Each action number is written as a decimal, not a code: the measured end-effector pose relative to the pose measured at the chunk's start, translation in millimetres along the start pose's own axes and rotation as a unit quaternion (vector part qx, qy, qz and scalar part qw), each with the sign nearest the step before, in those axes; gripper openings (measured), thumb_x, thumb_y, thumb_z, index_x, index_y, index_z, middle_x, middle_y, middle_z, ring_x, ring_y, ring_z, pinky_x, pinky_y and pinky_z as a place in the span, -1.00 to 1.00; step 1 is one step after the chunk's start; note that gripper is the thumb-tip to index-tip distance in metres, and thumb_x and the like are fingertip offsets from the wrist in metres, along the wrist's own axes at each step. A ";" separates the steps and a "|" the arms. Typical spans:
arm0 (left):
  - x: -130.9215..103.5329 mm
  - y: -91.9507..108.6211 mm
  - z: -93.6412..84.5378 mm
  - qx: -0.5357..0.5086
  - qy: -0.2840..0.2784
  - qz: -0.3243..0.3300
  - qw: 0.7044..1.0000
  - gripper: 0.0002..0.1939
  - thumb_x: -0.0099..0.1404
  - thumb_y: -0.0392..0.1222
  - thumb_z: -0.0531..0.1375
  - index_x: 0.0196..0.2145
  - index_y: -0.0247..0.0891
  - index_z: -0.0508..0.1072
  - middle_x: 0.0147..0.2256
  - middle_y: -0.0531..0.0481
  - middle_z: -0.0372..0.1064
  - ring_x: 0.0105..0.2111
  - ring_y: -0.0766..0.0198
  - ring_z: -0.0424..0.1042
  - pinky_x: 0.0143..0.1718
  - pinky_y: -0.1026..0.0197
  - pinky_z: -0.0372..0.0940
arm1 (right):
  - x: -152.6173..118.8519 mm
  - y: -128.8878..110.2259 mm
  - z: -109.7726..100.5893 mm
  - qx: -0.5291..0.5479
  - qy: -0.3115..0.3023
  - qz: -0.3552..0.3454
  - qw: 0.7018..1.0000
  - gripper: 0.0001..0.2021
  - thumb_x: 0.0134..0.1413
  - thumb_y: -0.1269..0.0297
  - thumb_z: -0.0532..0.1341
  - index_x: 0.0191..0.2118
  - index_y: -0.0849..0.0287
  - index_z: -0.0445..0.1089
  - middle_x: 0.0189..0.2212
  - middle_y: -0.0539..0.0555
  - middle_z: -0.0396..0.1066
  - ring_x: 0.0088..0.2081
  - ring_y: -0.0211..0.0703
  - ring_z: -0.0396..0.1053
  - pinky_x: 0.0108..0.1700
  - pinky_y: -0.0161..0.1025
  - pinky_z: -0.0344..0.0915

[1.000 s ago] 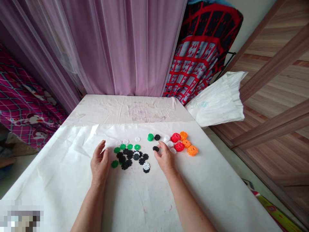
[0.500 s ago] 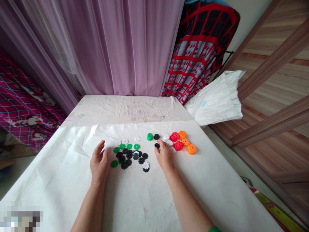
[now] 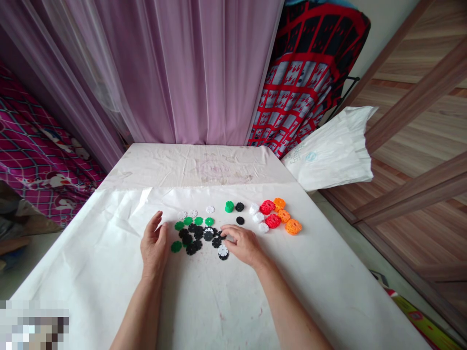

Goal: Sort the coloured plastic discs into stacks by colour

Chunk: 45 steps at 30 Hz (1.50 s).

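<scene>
My left hand (image 3: 154,248) rests on its side at the left of the loose discs, fingers and thumb apart, holding nothing. My right hand (image 3: 243,244) pinches at the edge of a black notched plastic disc (image 3: 221,234), thumb and fingertips about it. Several black discs (image 3: 198,232) lie in a loose, overlapping heap between the hands. A white disc (image 3: 223,250) lies on a black one nearest me. Green discs (image 3: 209,221) and white discs (image 3: 210,209) lie behind the heap. Beyond my right hand lies a single-looking black piece (image 3: 240,220), with another black stack (image 3: 240,207) behind it.
A green stack (image 3: 229,207), white stacks (image 3: 259,217), red stacks (image 3: 273,221) and orange stacks (image 3: 294,227) stand toward the right. The white-covered table (image 3: 109,272) reaches a purple curtain (image 3: 189,73). A white bag (image 3: 335,150) hangs by the far right edge.
My right hand has let go of a black piece beside the black stack and moved left and nearer to the black discs. My left hand stays in place; the view has shifted slightly.
</scene>
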<state>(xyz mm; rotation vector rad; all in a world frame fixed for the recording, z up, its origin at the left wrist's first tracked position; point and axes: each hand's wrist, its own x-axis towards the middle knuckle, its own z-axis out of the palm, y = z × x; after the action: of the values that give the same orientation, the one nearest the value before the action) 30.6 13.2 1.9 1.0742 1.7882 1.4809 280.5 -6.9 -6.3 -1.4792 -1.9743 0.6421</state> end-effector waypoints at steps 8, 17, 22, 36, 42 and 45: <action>1.0 -2.8 0.3 0.006 0.002 0.002 1.000 -0.51 0.24 -0.03 0.17 0.10 -0.20 0.42 0.14 -0.14 0.39 0.14 0.07 0.36 0.15 0.04 0.29 | 6.5 2.2 11.3 -0.060 0.029 0.013 0.998 -0.73 -0.05 0.43 0.24 -0.16 0.08 0.42 -0.18 0.01 0.52 -0.24 -0.18 0.46 -0.16 -0.27 0.32; 1.2 -2.9 0.1 0.011 0.005 0.001 1.000 -0.53 0.25 -0.03 0.16 0.10 -0.17 0.42 0.13 -0.12 0.40 0.14 0.08 0.37 0.16 0.04 0.28 | 5.6 25.8 14.7 -0.031 0.249 0.106 0.962 -0.70 -0.06 0.29 0.21 -0.12 0.12 0.34 -0.33 -0.02 0.49 -0.59 -0.34 0.24 -0.38 -0.30 0.25; 0.8 0.3 0.3 0.015 0.005 -0.001 1.000 -0.53 0.25 -0.03 0.16 0.10 -0.17 0.42 0.12 -0.12 0.40 0.12 0.10 0.38 0.17 0.05 0.28 | 10.9 42.4 14.0 -0.061 0.309 0.126 0.941 -0.69 -0.05 0.26 0.17 -0.12 0.15 0.33 -0.24 0.08 0.50 -0.47 -0.21 0.34 -0.33 -0.23 0.28; -0.3 1.4 -1.1 0.016 0.007 -0.006 1.000 -0.51 0.24 -0.04 0.17 0.11 -0.18 0.42 0.12 -0.14 0.40 0.10 0.08 0.40 0.17 0.02 0.28 | 14.0 44.4 15.5 -0.110 0.283 0.128 0.944 -0.69 -0.02 0.32 0.18 -0.08 0.15 0.33 -0.21 0.13 0.53 -0.20 -0.06 0.44 -0.19 -0.19 0.32; 0.0 -0.3 -0.3 0.016 0.008 -0.006 1.000 -0.50 0.24 -0.03 0.18 0.12 -0.18 0.42 0.12 -0.15 0.40 0.12 0.07 0.39 0.16 0.02 0.28 | 15.5 43.2 14.2 -0.122 0.289 0.122 0.942 -0.71 -0.04 0.33 0.19 -0.11 0.15 0.36 -0.22 0.15 0.51 -0.19 -0.04 0.44 -0.19 -0.17 0.33; 0.0 0.9 -0.1 0.014 0.005 -0.008 1.000 -0.51 0.24 -0.03 0.17 0.11 -0.18 0.42 0.13 -0.14 0.40 0.11 0.08 0.39 0.16 0.03 0.28 | 13.2 40.1 11.9 -0.113 0.298 0.103 0.942 -0.75 -0.03 0.33 0.19 -0.16 0.15 0.37 -0.22 0.15 0.50 -0.26 -0.08 0.43 -0.24 -0.19 0.34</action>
<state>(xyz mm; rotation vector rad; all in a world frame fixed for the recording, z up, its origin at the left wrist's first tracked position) 30.7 13.2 2.8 1.0652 1.8249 1.4581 296.7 16.2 -39.9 -1.7740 -1.4644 0.0191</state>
